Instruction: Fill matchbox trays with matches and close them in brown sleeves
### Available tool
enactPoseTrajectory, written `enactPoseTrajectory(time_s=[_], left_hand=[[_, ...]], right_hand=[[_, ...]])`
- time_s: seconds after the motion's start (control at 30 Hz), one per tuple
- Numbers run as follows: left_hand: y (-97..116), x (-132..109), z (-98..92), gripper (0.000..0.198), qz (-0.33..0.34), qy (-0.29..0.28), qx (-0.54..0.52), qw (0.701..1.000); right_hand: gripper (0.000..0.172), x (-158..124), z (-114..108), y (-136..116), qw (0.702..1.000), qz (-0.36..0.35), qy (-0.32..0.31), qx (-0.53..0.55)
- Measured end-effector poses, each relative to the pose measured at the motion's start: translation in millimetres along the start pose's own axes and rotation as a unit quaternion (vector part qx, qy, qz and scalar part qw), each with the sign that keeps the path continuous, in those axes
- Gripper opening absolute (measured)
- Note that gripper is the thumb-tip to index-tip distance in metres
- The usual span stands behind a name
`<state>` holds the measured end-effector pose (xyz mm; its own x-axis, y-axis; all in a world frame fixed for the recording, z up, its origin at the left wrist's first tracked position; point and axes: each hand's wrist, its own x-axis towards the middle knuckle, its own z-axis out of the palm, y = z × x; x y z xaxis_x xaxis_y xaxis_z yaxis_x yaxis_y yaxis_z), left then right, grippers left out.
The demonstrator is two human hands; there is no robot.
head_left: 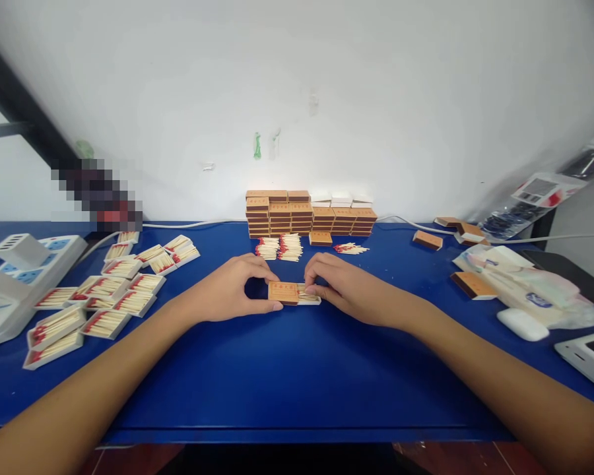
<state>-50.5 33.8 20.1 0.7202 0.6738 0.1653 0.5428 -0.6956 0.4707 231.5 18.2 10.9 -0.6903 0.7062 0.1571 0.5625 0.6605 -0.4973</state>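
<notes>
1. A matchbox [291,292] lies on the blue table [297,376] just above the centre of the frame; its brown sleeve covers the left part, and the white tray with matches sticks out on the right.
2. The left hand [232,290] curls loosely around the sleeve's left end, thumb below and fingertips on top, pinching it.
3. The right hand [349,287] grips the tray's right end with thumb and forefinger, the other fingers half bent.
4. Loose matches [280,247] lie in small piles just behind the hands.
5. A stack of closed matchboxes [307,214] stands against the wall, top centre.
6. Open trays of matches [103,297] are spread over the left of the frame, beside a white power strip [14,284].
7. At the right lie single boxes [428,239], plastic packets [529,290] and a white mouse [522,324].
</notes>
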Motion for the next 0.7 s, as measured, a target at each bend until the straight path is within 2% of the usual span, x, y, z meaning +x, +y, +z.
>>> enactPoseTrajectory(time_s=[0.23, 0.43, 0.6, 0.7], left_hand=[[1, 0, -0.3, 0.038, -0.009, 0.001, 0.025, 1.0], [0, 0, -1.5, 0.04, -0.021, -0.005, 0.044, 0.999], [0, -1, -1.1, 0.041, -0.03, -0.006, 0.055, 0.998], [0, -1, -1.0, 0.04, -0.029, -0.003, 0.062, 0.998]], right_hand=[[0.017, -2, 1, 1, 0.996, -0.009, 0.032, -0.083], [0.016, 2, -7, 18, 0.986, 0.068, 0.083, -0.129], [0.015, 3, -9, 14, 0.994, 0.046, 0.082, -0.06], [0.013, 1, -7, 5, 0.998, 0.025, 0.058, -0.026]])
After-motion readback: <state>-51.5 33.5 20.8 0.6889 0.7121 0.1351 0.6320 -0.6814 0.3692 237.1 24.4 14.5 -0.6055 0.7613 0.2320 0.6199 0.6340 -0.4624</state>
